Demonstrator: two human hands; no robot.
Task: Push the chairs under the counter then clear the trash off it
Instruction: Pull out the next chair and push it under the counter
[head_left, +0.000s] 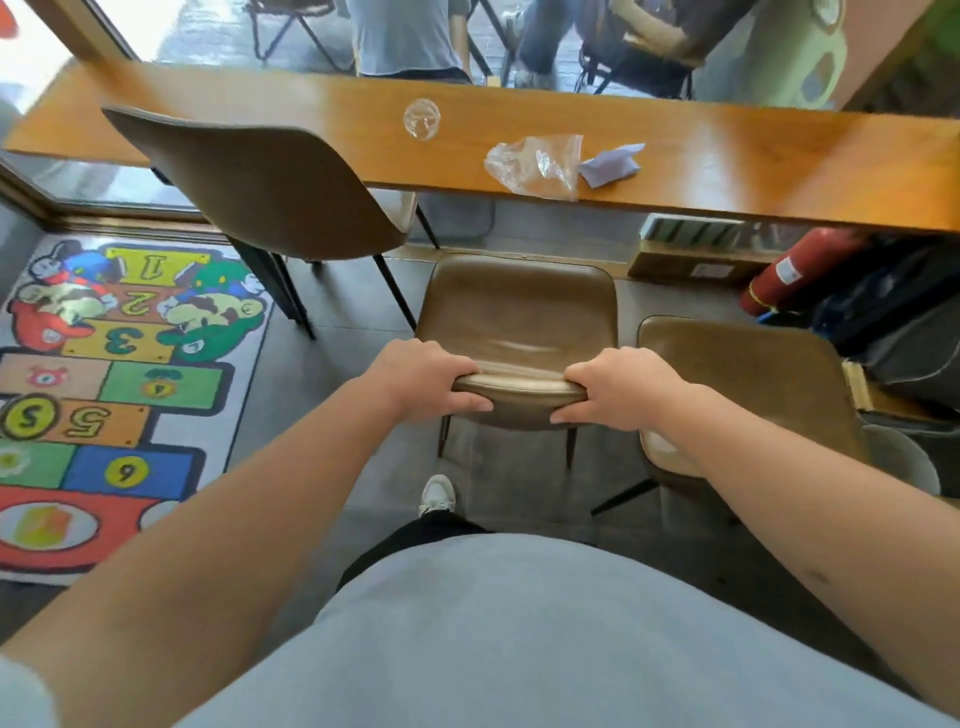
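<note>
Held chair: the middle chair (514, 317) stood with its seat out in front of the counter (727, 171), only the front edge of the seat near the counter's near edge. Its backrest top was in both hands.
Left hand: the left hand (421, 376) was closed over the left end of the backrest top, fingers (431, 358) curled over the far side and the thumb pressed on the near side.
Right hand: the right hand (618, 387) was closed in the same way on the right end, fingers (597, 369) over the top and the thumb below.
Why held so: I judge that a grip at both ends of the backrest lets the person push the chair straight forward without turning it.
Chairs, counted: three. The left chair (270, 192) stood beyond the left fingers, partly under the counter and turned at an angle. The right chair (743, 384) stood just beside the right wrist, also out from the counter.
Trash, counted: three pieces on the counter, all well beyond the fingers: a clear plastic lid (422, 118), a crumpled clear plastic bag (535, 163) and a crumpled paper (610, 163) touching the bag.
Why there: the trash lay untouched, I think because the chairs come first in the task.
Floor: a hopscotch rug (109, 374) lay left of the left hand; a red fire extinguisher (789, 270) lay under the counter, beyond the right fingers.
</note>
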